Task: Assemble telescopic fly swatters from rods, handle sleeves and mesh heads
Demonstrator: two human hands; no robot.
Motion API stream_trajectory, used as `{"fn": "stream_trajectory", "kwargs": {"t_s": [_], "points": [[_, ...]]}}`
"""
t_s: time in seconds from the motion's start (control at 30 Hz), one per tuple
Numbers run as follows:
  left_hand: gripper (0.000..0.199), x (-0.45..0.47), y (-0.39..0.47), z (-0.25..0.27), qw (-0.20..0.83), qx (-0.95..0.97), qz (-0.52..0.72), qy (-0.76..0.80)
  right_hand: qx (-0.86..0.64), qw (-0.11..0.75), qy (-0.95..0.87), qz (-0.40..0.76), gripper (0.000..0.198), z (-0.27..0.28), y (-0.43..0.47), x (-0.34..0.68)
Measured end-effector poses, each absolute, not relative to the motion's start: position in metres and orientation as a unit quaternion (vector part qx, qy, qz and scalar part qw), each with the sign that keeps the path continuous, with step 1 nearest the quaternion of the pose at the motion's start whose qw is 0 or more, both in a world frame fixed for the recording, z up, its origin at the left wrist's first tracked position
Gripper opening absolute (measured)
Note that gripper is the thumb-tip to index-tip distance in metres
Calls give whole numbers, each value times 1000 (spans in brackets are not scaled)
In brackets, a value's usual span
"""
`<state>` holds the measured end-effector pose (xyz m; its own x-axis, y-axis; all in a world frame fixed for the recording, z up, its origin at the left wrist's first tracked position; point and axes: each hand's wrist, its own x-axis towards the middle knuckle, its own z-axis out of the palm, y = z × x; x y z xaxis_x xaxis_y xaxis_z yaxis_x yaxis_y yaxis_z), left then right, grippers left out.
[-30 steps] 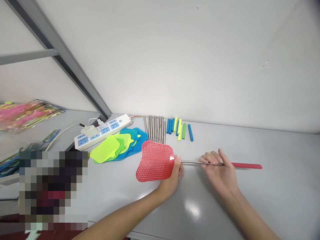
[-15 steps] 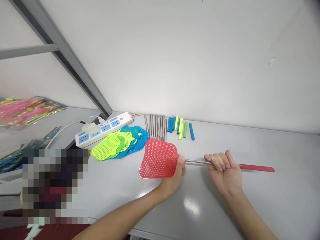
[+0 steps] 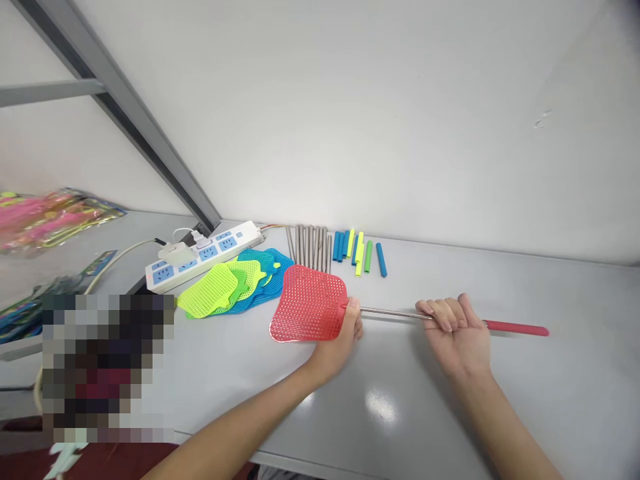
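Workshop-like place, grey worktop, piled mesh heads, metal rods, coloured tubes

Left grip, right grip bare; slim forearms bare too.

No text, label, brand, number or sign can be read.

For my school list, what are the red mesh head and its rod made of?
The red mesh head: probably plastic, smooth and slightly shiny; its thin, hole-filled sheet glints along the edge. The rod: likely metal, polished; it gleams silvery-grey.
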<state>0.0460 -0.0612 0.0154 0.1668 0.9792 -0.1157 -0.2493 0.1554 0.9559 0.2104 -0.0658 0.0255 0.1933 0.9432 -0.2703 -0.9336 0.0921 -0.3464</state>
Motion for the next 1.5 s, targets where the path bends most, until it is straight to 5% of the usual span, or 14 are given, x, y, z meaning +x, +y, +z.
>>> {"fn": "stream_trajectory", "kwargs": {"t_s": [0.73,1.0,1.17,1.5], "points": [[40,46,-47,-5,590,309,606,435,-181,726,-5,663,36,16,-52,204],[14,65,-30,22,730,213,578,295,-180,749,-33,637,30,26,-45,204],[40,73,-25,27,785,58,573,227,-197,749,-7,632,26,25,-40,187],[42,71,-48,20,769,95,593,220,-237,712,-32,660,41,13,-54,162]]}}
